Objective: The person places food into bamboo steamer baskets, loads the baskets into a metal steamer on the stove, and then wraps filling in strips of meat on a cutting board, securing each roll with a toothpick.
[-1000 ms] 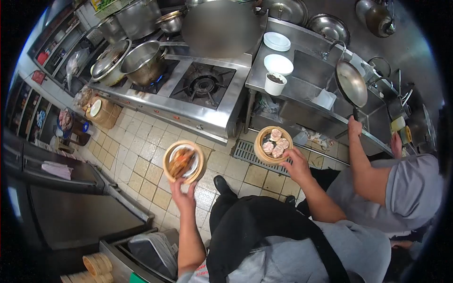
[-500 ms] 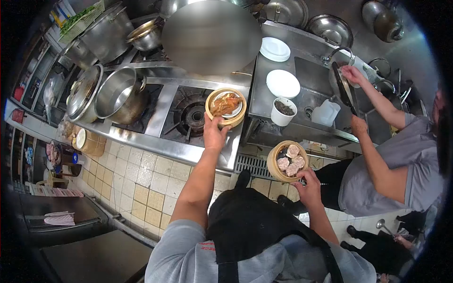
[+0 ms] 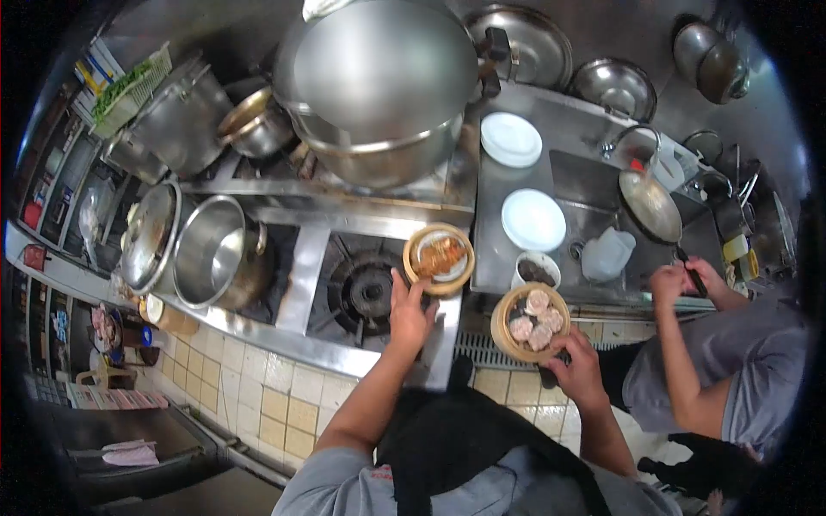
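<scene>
My left hand (image 3: 411,316) grips the near edge of a round bamboo steamer (image 3: 411,273) over the right side of the stove. Inside it, orange-brown food (image 3: 440,256) lies on a small white plate. In my right hand (image 3: 578,365) is a second bamboo steamer (image 3: 509,337), held by its right edge and slightly tilted. Several pale pink dumplings (image 3: 537,302) sit in this one. Just behind the second steamer stands a white tub (image 3: 520,268) with dark contents, partly hidden by the steamer's rim.
A burner (image 3: 372,292) lies left of my left hand. Behind it stands a large pot (image 3: 379,163); an open pot (image 3: 209,249) is farther left. White plates (image 3: 533,220) rest beside the sink (image 3: 585,185). At right, a co-worker's hands (image 3: 680,284) hold a pan (image 3: 650,206).
Both steamers have moved forward with my hands, the left one also rightward over the stove. The view has shifted, showing the large back pot. The co-worker's pan has turned and moved.
</scene>
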`<action>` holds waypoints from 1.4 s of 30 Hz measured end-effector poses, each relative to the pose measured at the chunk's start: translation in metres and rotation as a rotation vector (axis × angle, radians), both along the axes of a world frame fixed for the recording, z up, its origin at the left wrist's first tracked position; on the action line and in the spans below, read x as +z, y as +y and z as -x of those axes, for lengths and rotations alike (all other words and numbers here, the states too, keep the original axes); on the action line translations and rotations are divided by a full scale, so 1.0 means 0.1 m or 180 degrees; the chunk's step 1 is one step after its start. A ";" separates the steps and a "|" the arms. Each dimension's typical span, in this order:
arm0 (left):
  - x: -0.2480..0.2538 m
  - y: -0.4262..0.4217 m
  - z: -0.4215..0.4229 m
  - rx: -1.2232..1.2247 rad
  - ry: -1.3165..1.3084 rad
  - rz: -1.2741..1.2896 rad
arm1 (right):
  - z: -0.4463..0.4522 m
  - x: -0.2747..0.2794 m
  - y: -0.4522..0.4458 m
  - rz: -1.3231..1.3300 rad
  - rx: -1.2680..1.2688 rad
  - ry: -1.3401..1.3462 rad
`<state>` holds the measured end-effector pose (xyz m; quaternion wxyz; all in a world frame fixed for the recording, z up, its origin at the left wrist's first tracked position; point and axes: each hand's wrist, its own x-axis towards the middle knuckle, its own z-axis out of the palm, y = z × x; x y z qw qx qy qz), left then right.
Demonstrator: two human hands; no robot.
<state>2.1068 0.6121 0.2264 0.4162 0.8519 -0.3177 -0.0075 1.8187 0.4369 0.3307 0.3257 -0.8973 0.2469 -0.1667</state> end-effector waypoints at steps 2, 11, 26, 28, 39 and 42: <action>0.42 0.17 -0.20 -0.0251 -0.0236 -0.0241 | -0.11 0.21 0.02 -0.0075 0.0107 -0.0168; 3.85 -1.12 -2.93 -0.0345 -0.3056 0.0957 | -0.54 0.93 0.30 -0.0099 -0.0101 0.0001; 4.71 -1.05 -3.69 -0.0310 -0.1250 0.0528 | -1.61 2.24 -0.16 0.0319 0.0078 -0.0180; 4.73 -0.86 -4.14 -0.0416 -0.1413 0.0933 | -1.92 2.40 -0.42 -0.0088 0.0143 -0.0361; 4.60 -0.17 -4.65 -0.0543 -0.0504 0.1829 | -4.39 2.31 -0.88 0.0802 0.0701 0.0273; 4.57 -0.16 -4.61 -0.0611 -0.0471 0.1966 | -4.74 2.07 -0.75 0.0866 0.0941 0.0562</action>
